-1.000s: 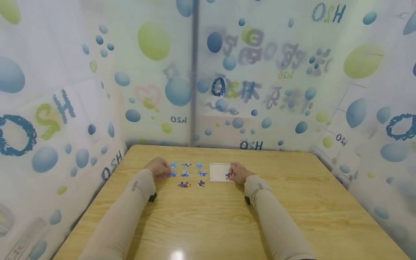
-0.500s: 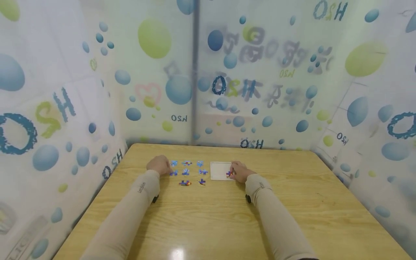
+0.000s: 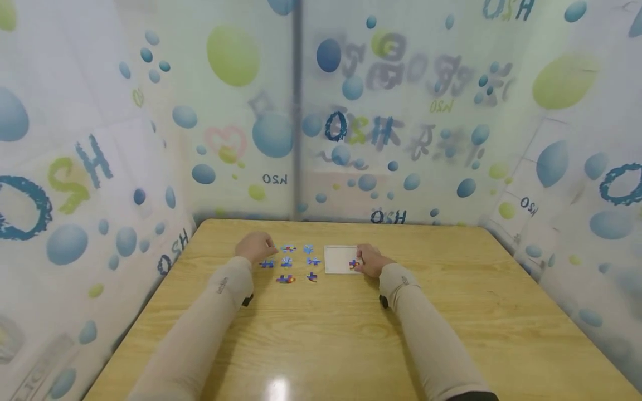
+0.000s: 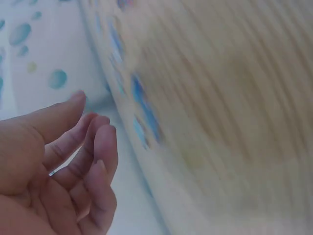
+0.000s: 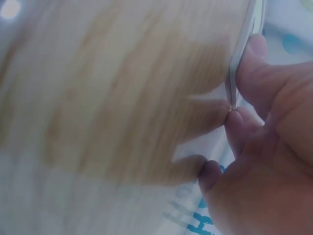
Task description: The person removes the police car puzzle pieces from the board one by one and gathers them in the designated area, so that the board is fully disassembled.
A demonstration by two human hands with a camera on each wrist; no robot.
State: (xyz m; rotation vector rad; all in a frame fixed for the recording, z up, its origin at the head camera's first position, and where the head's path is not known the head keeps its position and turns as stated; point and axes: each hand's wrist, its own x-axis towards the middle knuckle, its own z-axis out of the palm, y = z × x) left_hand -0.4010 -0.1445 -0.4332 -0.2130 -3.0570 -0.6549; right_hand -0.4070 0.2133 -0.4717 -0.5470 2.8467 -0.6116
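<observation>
My left hand hovers at the back left of several blue jigsaw pieces, its fingers loosely bent. In the left wrist view no piece shows between the thumb and fingertips. Closest to it are a blue piece and a multicoloured one. My right hand holds the right edge of a white puzzle tray. Its thumb lies on the tray's rim, with fingertips against the edge. One purple, red and yellow piece lies in the tray's near right corner, beside the fingers.
More pieces lie in loose rows left of the tray, including an orange-tipped one and a dark one in the nearest row. The wooden table ends at a patterned curtain.
My left hand has shifted right and away from me, from beside the left pieces to over the back left spot. The right hand stays at the tray, with its corner piece showing more.
</observation>
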